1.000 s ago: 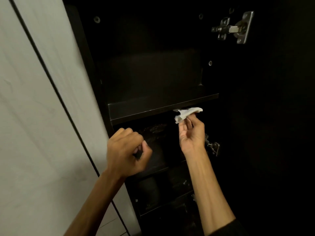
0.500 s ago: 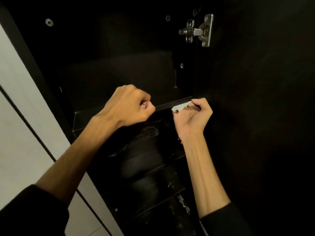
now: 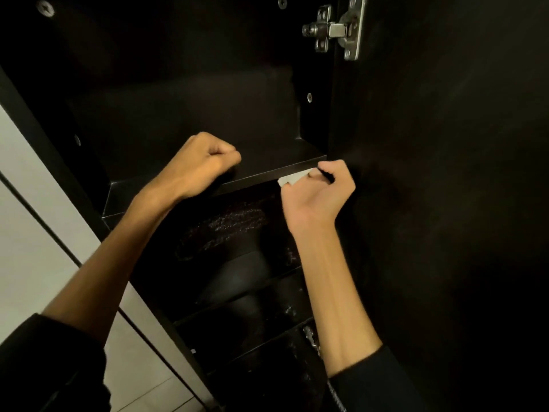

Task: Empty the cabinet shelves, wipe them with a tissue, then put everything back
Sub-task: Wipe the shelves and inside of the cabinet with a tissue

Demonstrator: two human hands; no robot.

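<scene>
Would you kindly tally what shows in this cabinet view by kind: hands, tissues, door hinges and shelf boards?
Hands: 2, the left hand closed in a fist, the right hand gripping the tissue
Tissues: 1, the white tissue
Hinges: 1 plainly seen, the metal hinge
Shelf boards: 4, counting the top shelf; lower ones are dim
Total: 8

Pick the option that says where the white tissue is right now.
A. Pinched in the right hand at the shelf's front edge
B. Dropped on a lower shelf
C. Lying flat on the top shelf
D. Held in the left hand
A: the right hand curls round the tissue just under the shelf edge, while the left hand is a fist showing no tissue.
</scene>
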